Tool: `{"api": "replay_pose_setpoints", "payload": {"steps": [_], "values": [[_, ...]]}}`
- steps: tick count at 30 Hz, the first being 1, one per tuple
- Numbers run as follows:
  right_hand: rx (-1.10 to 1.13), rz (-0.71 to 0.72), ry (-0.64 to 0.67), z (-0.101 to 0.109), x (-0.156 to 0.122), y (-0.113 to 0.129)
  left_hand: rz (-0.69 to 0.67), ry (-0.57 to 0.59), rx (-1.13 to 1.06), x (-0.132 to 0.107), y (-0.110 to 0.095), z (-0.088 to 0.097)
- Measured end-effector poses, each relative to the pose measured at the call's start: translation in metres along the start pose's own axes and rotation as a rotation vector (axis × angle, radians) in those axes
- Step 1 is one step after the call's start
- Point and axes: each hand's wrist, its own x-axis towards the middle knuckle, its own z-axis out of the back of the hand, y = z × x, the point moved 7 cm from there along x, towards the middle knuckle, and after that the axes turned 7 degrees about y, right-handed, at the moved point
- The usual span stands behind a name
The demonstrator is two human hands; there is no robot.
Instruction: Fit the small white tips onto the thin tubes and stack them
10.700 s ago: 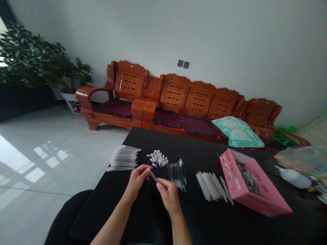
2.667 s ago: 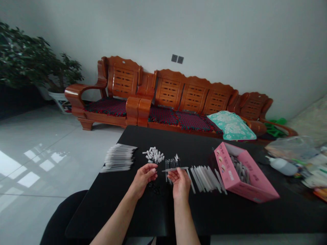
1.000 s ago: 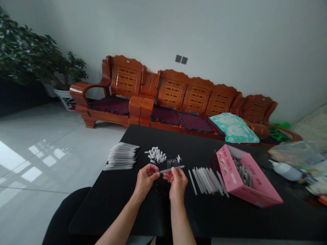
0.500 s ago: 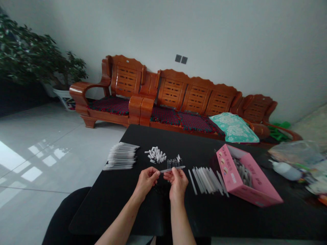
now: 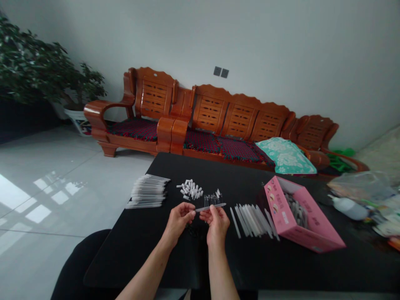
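My left hand point(image 5: 179, 218) and my right hand point(image 5: 216, 221) are raised just above the black table point(image 5: 175, 262), fingertips close together. Between them lies a thin clear pen tube point(image 5: 211, 206), held level. My right thumb and fingers pinch its middle, and my left fingertips pinch its left end. Just beyond the hands lie a bunch of dark refills point(image 5: 212, 200) and a heap of small white caps point(image 5: 191, 190). A stack of finished white pens point(image 5: 148, 191) lies to the left. A row of empty clear tubes point(image 5: 253, 215) lies to the right.
A pink cardboard box point(image 5: 300, 221) with more parts stands open on the right. A white bottle point(image 5: 348, 207) and plastic bags point(image 5: 362, 187) sit at the far right. Behind the table runs a wooden sofa point(image 5: 218, 125); a potted plant point(image 5: 34, 71) stands on the left.
Ten seconds ago the hands held a tube nearer the table's front. Since then my right hand took a fresh tube from the right row and brought it to my left fingertips. Little has moved in the last second.
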Motion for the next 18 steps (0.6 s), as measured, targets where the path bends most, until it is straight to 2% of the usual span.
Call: {"api": "replay_pose_setpoints", "payload": {"steps": [6,13,18], "values": [[0.002,-0.005,0.007,-0.001,-0.001,0.000,0.108,0.016,0.075,0.000,0.010,0.000],[0.001,0.001,-0.006,0.000,0.001,0.000,0.031,0.009,0.024,0.001,0.005,0.001],[0.006,-0.005,0.003,-0.001,0.002,-0.002,0.111,0.030,0.067,0.003,0.014,0.000]]}}
